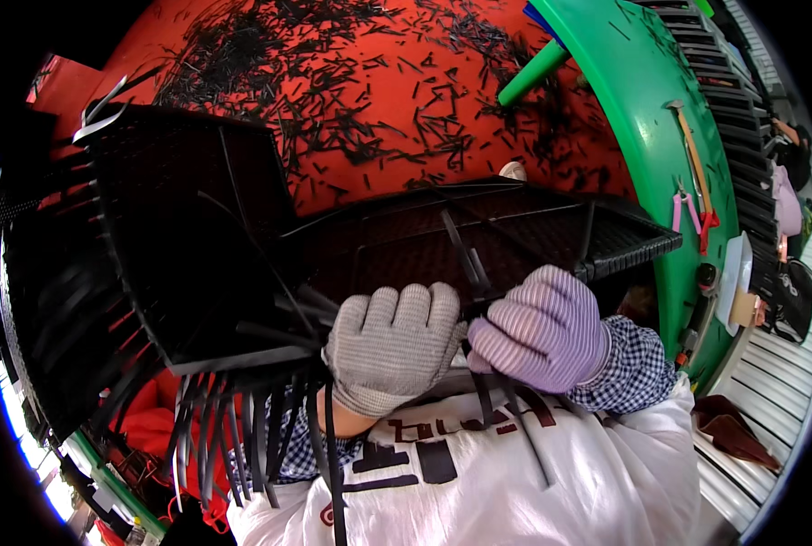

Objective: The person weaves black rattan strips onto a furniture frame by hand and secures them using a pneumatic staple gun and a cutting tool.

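Note:
A dark woven piece of furniture (406, 238), with a frame of black bars, lies across in front of me. Its left section (187, 246) stands up like a side panel. My left hand (392, 346), in a grey knitted glove, is closed over the near edge of the frame. Close to its right, my right hand (544, 329), in a purple striped glove, is a fist on a black flat strip. The fingertips of both hands are hidden. Loose strip ends (529, 437) hang below the right hand over a white garment.
Many long strips (233, 428) dangle from the frame's near left edge. Short black offcuts (424, 100) litter the red floor. On the green table (647, 82) at right lie a hammer (688, 150) and pink-handled pliers (685, 209). Another person (792, 150) is at the far right.

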`<state>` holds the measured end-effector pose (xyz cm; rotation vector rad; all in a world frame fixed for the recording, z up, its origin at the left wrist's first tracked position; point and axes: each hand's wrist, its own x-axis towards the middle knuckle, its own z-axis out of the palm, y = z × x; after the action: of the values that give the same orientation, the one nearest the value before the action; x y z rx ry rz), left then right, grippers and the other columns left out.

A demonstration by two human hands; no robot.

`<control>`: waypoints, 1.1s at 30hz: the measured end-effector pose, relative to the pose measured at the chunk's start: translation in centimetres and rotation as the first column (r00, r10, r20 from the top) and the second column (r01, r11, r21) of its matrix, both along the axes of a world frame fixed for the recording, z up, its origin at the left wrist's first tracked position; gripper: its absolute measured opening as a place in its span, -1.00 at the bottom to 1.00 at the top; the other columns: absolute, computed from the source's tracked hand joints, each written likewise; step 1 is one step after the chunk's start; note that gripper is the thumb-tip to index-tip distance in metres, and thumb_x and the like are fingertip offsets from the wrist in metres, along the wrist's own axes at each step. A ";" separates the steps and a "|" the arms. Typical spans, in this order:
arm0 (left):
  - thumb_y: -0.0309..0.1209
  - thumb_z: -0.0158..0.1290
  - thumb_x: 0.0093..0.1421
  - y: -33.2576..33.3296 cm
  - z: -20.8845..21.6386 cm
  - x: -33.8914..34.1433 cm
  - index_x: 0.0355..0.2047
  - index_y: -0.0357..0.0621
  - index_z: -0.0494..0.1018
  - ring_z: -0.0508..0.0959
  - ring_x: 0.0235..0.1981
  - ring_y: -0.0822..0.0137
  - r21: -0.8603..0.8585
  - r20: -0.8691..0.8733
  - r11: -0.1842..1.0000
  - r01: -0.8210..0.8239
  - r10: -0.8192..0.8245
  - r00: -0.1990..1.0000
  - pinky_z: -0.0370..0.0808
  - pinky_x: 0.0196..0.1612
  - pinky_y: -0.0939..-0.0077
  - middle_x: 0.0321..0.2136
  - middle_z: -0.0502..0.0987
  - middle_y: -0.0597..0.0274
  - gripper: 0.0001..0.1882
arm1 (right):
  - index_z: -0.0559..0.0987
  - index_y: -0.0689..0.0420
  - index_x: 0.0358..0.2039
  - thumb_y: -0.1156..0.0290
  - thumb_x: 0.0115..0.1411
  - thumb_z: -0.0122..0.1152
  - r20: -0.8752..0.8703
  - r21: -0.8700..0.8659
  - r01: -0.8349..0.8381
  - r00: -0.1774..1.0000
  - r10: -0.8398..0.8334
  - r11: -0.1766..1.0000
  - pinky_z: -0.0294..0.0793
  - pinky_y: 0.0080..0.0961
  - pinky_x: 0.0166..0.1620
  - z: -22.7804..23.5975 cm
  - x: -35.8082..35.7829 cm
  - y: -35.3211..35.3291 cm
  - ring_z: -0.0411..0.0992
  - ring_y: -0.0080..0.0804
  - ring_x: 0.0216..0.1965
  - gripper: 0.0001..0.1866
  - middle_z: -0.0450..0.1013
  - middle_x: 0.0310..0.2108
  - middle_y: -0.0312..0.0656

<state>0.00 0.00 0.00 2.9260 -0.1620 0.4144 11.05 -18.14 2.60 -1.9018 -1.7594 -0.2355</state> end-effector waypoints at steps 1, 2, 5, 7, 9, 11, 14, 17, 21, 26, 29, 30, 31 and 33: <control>-0.06 0.16 0.06 -0.2 0.2 -0.4 -0.24 0.02 0.55 0.41 -0.48 0.41 0.006 0.008 1.000 0.004 -0.004 1.000 0.29 -0.37 0.38 -0.50 0.35 0.40 -0.64 | 0.59 0.12 -0.18 0.27 0.03 0.48 0.008 -0.005 0.003 1.000 -0.003 1.000 0.47 -0.39 -0.40 0.1 -0.2 -0.2 0.45 -0.37 -0.40 -0.63 0.47 -0.32 -0.25; -0.06 0.15 0.06 -0.4 0.3 -0.7 -0.27 0.02 0.55 0.39 -0.51 0.41 0.011 0.014 1.000 0.008 -0.008 1.000 0.28 -0.38 0.38 -0.52 0.34 0.40 -0.67 | 0.60 0.13 -0.23 0.30 0.02 0.48 0.013 0.016 -0.014 1.000 0.014 1.000 0.43 -0.43 -0.43 -0.1 -0.2 -0.5 0.43 -0.38 -0.44 -0.67 0.47 -0.36 -0.26; -0.02 0.09 0.16 0.5 -1.1 -1.6 -0.28 0.08 0.59 0.46 -0.51 0.35 0.099 0.117 0.995 -0.021 0.010 0.993 0.35 -0.37 0.35 -0.50 0.44 0.38 -0.70 | 0.60 0.12 -0.26 0.24 -0.06 0.42 -0.193 0.142 -0.030 0.980 0.058 0.989 0.43 -0.40 -0.44 -2.1 -0.1 1.4 0.44 -0.37 -0.45 -0.64 0.45 -0.37 -0.26; -0.01 0.08 0.18 0.1 -1.6 -1.4 -0.28 0.08 0.59 0.47 -0.50 0.35 0.093 0.109 0.995 -0.025 0.014 0.994 0.36 -0.36 0.34 -0.49 0.45 0.39 -0.69 | 0.61 0.13 -0.29 0.29 -0.03 0.41 -0.249 0.134 -0.050 0.965 0.083 0.990 0.41 -0.38 -0.48 -1.9 0.5 1.1 0.45 -0.35 -0.50 -0.70 0.47 -0.40 -0.27; 0.00 0.07 0.20 0.1 -1.9 -1.1 -0.28 0.08 0.59 0.48 -0.49 0.35 0.095 0.105 0.995 -0.015 0.005 0.994 0.36 -0.36 0.33 -0.48 0.46 0.39 -0.68 | 0.62 0.13 -0.30 0.35 0.01 0.38 -0.448 0.097 -0.077 0.887 0.112 0.992 0.40 -0.37 -0.49 -1.4 1.5 0.8 0.46 -0.32 -0.52 -0.77 0.49 -0.43 -0.26; 0.06 0.04 0.26 0.5 -2.2 -0.7 -0.20 0.08 0.55 0.45 -0.45 0.43 0.141 0.128 0.990 -0.016 -0.002 0.992 0.33 -0.32 0.39 -0.43 0.40 0.41 -0.63 | 0.62 0.15 -0.31 0.43 0.05 0.31 -0.488 0.113 -0.050 0.867 0.099 0.992 0.39 -0.35 -0.50 -1.2 1.7 1.2 0.45 -0.29 -0.55 -0.83 0.49 -0.47 -0.25; 0.04 0.06 0.23 0.6 -2.0 -0.2 -0.20 0.03 0.55 0.43 -0.47 0.40 0.114 0.108 0.994 -0.003 -0.009 0.994 0.31 -0.35 0.39 -0.45 0.39 0.40 -0.61 | 0.63 0.15 -0.33 0.49 0.02 0.27 -0.542 0.083 -0.031 0.837 0.072 0.996 0.40 -0.33 -0.49 -1.1 2.0 1.2 0.44 -0.23 -0.56 -0.84 0.49 -0.49 -0.22; -0.02 0.15 0.06 0.9 -0.9 0.8 -0.23 0.00 0.55 0.40 -0.50 0.35 0.020 0.059 1.000 0.016 -0.017 0.998 0.28 -0.40 0.36 -0.49 0.34 0.36 -0.61 | 0.62 0.17 -0.30 0.51 0.02 0.26 -0.515 0.063 -0.062 0.853 0.086 0.996 0.42 -0.30 -0.48 -0.6 2.7 1.4 0.45 -0.20 -0.54 -0.82 0.47 -0.48 -0.22; -0.03 0.14 0.07 1.0 -1.1 0.4 -0.18 0.00 0.58 0.49 -0.45 0.22 0.043 0.107 0.998 -0.040 0.035 0.994 0.37 -0.31 0.24 -0.42 0.50 0.27 -0.59 | 0.61 0.16 -0.26 0.37 -0.08 0.45 -0.327 0.119 -0.090 0.937 0.125 0.989 0.39 -0.35 -0.50 -0.2 2.1 1.7 0.43 -0.32 -0.54 -0.66 0.45 -0.49 -0.29; 0.01 0.12 0.14 1.0 -1.3 0.3 -0.16 0.01 0.57 0.49 -0.44 0.24 0.040 0.149 0.999 -0.034 0.028 0.988 0.37 -0.31 0.23 -0.40 0.50 0.28 -0.59 | 0.61 0.15 -0.27 0.37 -0.16 0.42 -0.253 0.070 -0.078 0.963 0.093 0.995 0.33 -0.40 -0.50 0.0 0.6 0.2 0.41 -0.36 -0.54 -0.63 0.44 -0.48 -0.32; -0.02 0.10 0.16 0.4 -1.5 0.2 -0.17 0.01 0.57 0.49 -0.43 0.24 0.020 0.085 0.999 -0.035 0.033 0.996 0.36 -0.32 0.23 -0.40 0.50 0.29 -0.62 | 0.60 0.15 -0.28 0.38 -0.16 0.35 -0.232 0.092 -0.047 0.970 0.067 0.995 0.33 -0.36 -0.48 0.2 1.8 1.2 0.40 -0.33 -0.54 -0.65 0.43 -0.49 -0.30; -0.03 0.10 0.17 0.5 -1.5 0.4 -0.19 0.00 0.57 0.49 -0.44 0.25 0.036 0.119 0.999 -0.039 0.034 0.992 0.35 -0.33 0.24 -0.41 0.50 0.29 -0.63 | 0.61 0.15 -0.29 0.39 -0.11 0.35 -0.236 0.058 -0.048 0.970 0.060 0.997 0.34 -0.35 -0.47 0.6 2.2 1.6 0.40 -0.32 -0.54 -0.69 0.43 -0.49 -0.29; -0.03 0.10 0.17 0.6 -1.4 0.4 -0.19 0.00 0.57 0.49 -0.44 0.25 0.036 0.121 0.999 -0.036 0.031 0.992 0.35 -0.33 0.24 -0.41 0.50 0.29 -0.63 | 0.61 0.15 -0.30 0.40 -0.07 0.36 -0.240 0.024 -0.049 0.969 0.053 0.999 0.36 -0.34 -0.46 0.9 2.5 1.9 0.41 -0.30 -0.54 -0.73 0.43 -0.49 -0.28; -0.05 0.10 0.17 0.5 -1.3 0.4 -0.20 0.01 0.58 0.49 -0.45 0.24 0.019 0.083 0.998 -0.059 0.057 0.995 0.34 -0.33 0.25 -0.42 0.51 0.28 -0.66 | 0.62 0.11 -0.31 0.41 0.05 0.34 -0.267 0.059 -0.016 0.963 0.031 0.998 0.39 -0.31 -0.45 0.7 3.1 2.5 0.43 -0.23 -0.52 -0.83 0.42 -0.51 -0.22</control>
<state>0.40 0.51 -1.29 2.9419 -0.0927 0.5455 14.16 -15.66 3.33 -1.7789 -1.5768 -0.0167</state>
